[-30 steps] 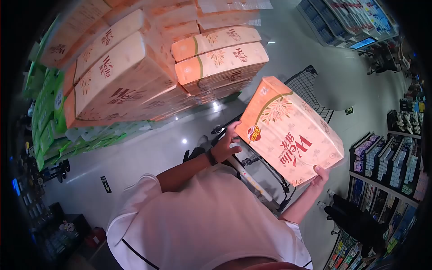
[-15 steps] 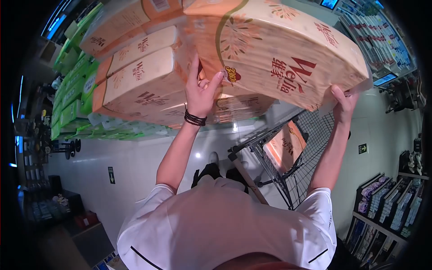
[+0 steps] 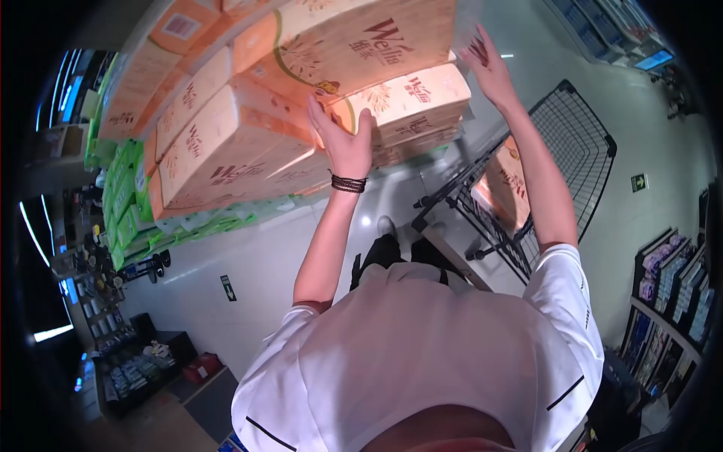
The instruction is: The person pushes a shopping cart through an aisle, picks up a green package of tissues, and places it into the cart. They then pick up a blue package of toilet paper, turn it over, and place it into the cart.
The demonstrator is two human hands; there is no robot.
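An orange and cream Weijia tissue pack (image 3: 361,45) rests on the stack, above another pack (image 3: 414,94) of the same brand. Against its lower front edge is my left hand (image 3: 346,143), a dark braided band at the wrist, fingers apart and holding nothing. My right hand (image 3: 488,69) is raised at the pack's right end, its fingers spread and nothing gripped; whether it touches the wrapping I cannot tell. More packs (image 3: 233,151) are stacked to the left. One tissue pack (image 3: 503,184) lies in the shopping cart (image 3: 576,151), partly behind my right forearm.
Green packages (image 3: 128,196) sit below and left of the orange stack. A shelf of goods (image 3: 666,301) stands at the right, another (image 3: 602,34) at the upper right. A red box (image 3: 202,368) is at the lower left. A floor sign (image 3: 228,288) marks the tiles.
The large pack has moved left and is now on the stack. My right hand has let go of its end and opened. The view has shifted, with the cart now farther right.
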